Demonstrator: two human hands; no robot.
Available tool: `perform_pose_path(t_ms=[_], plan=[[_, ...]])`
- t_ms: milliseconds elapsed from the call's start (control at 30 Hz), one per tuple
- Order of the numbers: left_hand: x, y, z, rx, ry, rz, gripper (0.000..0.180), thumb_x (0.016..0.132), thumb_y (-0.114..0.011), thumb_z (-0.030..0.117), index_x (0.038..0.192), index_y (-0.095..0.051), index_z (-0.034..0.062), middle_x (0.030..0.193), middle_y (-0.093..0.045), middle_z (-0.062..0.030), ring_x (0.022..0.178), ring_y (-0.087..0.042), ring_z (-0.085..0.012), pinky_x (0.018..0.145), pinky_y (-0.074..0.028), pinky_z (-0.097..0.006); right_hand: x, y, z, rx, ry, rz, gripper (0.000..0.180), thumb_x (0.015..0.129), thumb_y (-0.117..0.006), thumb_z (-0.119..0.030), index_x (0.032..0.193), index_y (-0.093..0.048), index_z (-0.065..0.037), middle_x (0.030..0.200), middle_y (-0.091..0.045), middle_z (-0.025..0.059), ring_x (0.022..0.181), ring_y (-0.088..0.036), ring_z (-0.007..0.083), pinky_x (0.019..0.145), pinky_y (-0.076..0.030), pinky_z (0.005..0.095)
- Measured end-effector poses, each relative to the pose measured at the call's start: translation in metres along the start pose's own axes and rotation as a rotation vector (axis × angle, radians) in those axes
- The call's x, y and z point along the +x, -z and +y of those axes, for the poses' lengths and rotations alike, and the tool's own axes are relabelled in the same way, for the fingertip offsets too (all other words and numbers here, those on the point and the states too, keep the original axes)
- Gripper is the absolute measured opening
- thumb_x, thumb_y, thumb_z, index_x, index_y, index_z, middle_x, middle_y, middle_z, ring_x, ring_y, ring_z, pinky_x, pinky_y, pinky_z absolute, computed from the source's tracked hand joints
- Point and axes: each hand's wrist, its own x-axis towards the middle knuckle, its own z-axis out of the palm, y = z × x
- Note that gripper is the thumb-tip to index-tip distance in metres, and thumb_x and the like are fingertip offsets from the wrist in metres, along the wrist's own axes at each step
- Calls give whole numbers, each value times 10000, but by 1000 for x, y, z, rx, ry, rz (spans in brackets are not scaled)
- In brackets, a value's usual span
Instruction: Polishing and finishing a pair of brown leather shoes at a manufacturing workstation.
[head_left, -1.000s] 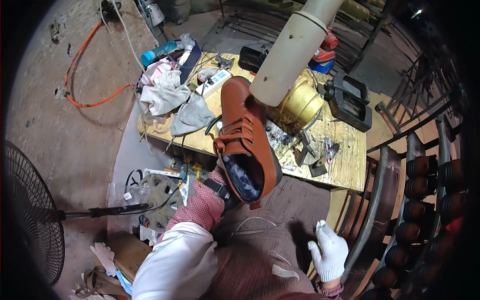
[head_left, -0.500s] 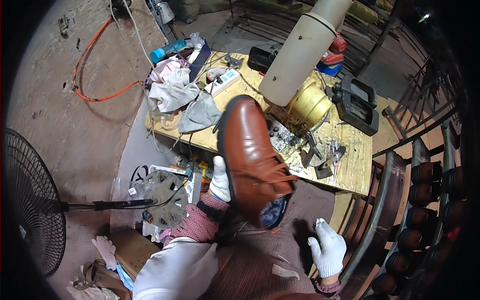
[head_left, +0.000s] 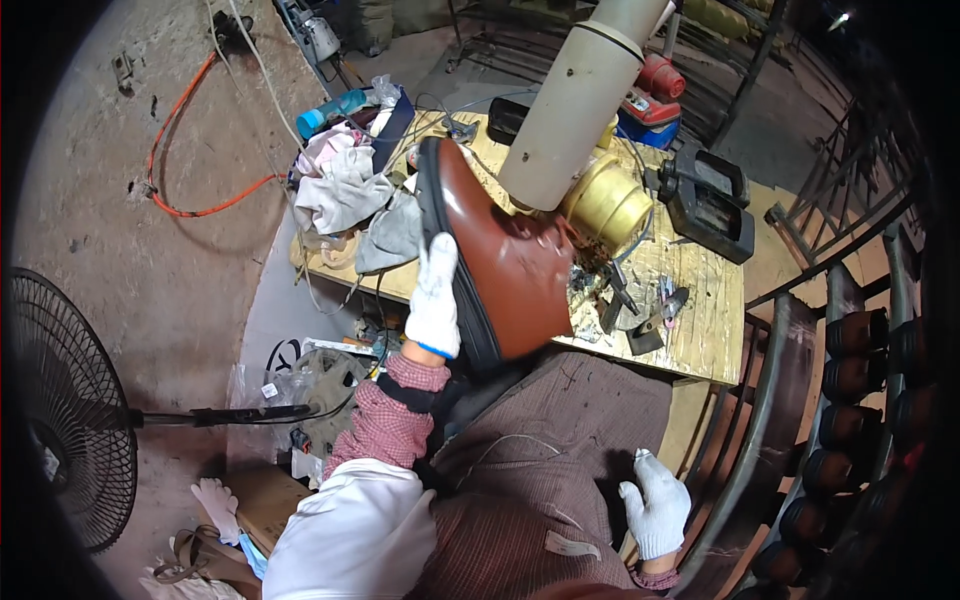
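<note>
A reddish-brown leather ankle boot (head_left: pixel 505 265) with a black sole hangs over the near edge of the workbench. My left hand (head_left: pixel 433 300), in a white knit glove, grips it along the sole; part of the grip is hidden behind the boot. The boot lies on its side, toe pointing away, with its upper turned right toward a pale tube (head_left: pixel 572 110) and a yellow ringed drum (head_left: pixel 612 203). In a matching glove, my right hand (head_left: pixel 657 505) is low by my right thigh, thumb apart from its fingers, holding nothing I can see.
On the wooden bench (head_left: pixel 710 320) lie hand tools (head_left: pixel 655 330), rags (head_left: pixel 345 190) and black trays (head_left: pixel 715 205). A black fan (head_left: pixel 70 410) stands at left. Several dark boots sit on a rack (head_left: pixel 850 380) at right. Cables hang near the left wall.
My left hand has carried the boot up and forward and turned it, so its side now faces the tube and the laces and opening are hidden. The right hand stays put.
</note>
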Motion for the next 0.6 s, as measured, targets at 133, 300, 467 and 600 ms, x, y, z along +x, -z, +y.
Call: perform_pose_path(t_ms=[133, 300, 467, 600], plan=[[25, -30, 24, 66, -184, 18, 552, 1121, -422, 131, 1664, -347, 63, 1705, -321, -189, 1482, -470, -262, 1167, -451, -372, 7, 3, 6, 17, 17, 27, 473, 815, -835, -221, 1242, -717, -54, 1259, -735, 167, 1051, -728, 379, 879, -584, 452], [52, -71, 39, 109, -415, -22, 897, 1071, -614, 238, 1721, -16, 79, 1615, -455, -149, 1408, -519, -228, 1134, -457, -384, 36, 9, 1, 31, 92, -11, 462, 839, -813, -232, 1250, -707, -48, 1258, -733, 170, 1029, -730, 376, 852, -586, 449], [67, -72, 45, 137, -361, -134, 1039, 1024, -700, 317, 1707, 36, 49, 1592, -476, -130, 1415, -507, -238, 1162, -428, -408, 90, 14, -17, 66, 325, 45, 477, 881, -781, -240, 1310, -691, -50, 1299, -720, 177, 1043, -730, 355, 833, -575, 423], [52, -48, 43, 8, -212, -22, 1116, 989, -751, 387, 1713, 42, 84, 1578, -479, -138, 1395, -517, -276, 1113, -483, -460, 149, 23, -55, 58, 453, 162, 504, 898, -768, -220, 1367, -677, -59, 1343, -700, 172, 1126, -699, 344, 902, -543, 428]])
